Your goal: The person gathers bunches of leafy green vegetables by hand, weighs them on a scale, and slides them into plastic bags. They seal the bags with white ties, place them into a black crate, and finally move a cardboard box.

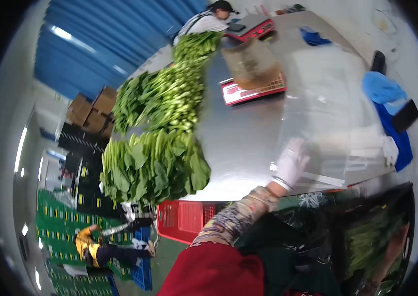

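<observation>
My left hand point(292, 164), in a white glove with a patterned sleeve above it, lies at the near edge of the steel table. It touches the clear plastic bags point(325, 118) spread there, fingers stretched out and somewhat blurred. My right hand point(400, 240) is low at the right, over a dark crate point(334, 224) holding leafy greens point(374, 244); its fingers are too dim to make out. Bunches of leafy greens point(155, 165) are piled along the table's left side. A blurred, see-through brownish object point(252, 64) covers part of a red scale point(231, 93).
A second red scale point(253, 29) stands at the far end, beside a person point(204, 22) leaning in. A blue cloth point(401, 143) and a phone point(406, 114) lie at the right edge. Below the table is a red crate point(182, 222). Another person point(88, 246) stands near green crates point(53, 207).
</observation>
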Demonstrator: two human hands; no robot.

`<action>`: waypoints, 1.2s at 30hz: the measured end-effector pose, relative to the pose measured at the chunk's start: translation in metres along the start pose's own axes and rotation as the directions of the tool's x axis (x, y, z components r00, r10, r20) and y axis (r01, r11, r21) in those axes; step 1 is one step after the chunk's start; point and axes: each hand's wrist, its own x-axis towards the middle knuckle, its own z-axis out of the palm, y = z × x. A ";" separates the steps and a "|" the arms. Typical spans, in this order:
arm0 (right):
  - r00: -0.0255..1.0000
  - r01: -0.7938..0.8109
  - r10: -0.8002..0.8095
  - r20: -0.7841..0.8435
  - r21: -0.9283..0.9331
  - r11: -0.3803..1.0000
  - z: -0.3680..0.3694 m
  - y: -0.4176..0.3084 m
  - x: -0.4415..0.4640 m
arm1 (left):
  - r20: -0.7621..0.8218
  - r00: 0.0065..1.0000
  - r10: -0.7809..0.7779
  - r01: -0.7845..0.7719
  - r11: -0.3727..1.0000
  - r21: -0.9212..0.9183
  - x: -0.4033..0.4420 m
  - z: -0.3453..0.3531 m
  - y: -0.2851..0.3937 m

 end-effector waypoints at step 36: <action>-0.232 -0.510 0.578 0.782 -0.604 0.612 1.036 0.409 -0.340 | -0.616 0.548 -0.566 0.617 0.771 -0.159 -0.151 -0.653 -0.242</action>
